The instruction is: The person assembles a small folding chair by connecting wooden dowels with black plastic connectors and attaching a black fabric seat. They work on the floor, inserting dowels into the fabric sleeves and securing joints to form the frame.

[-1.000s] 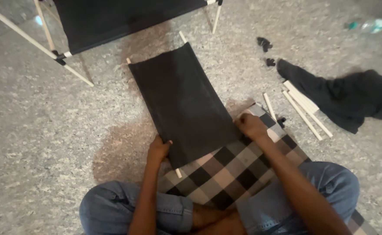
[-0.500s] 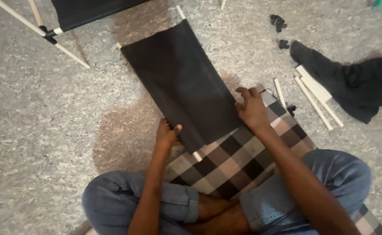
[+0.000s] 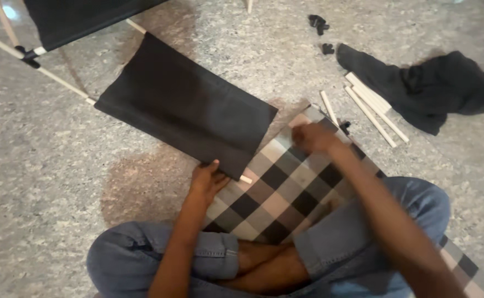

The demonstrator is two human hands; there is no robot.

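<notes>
One view only: head-worn camera, looking steeply down from above the seated person's crossed legs [image 3: 236, 265] to the speckled stone floor [image 3: 49, 182]. Lens faces forward and down, away from the body; knees fill the lower edge, forearms enter from the bottom. Near range: the left hand [image 3: 208, 179] and right hand [image 3: 315, 138] sit mid-frame, the right one blurred. Upper edge reaches a white-rod frame [image 3: 10, 47] at top left and a dark cloth heap [image 3: 440, 88] at top right. No second view shares the scene.

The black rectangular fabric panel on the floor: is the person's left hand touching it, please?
Touching: the head view shows the left hand gripping the black rectangular fabric panel at its near corner.
</notes>
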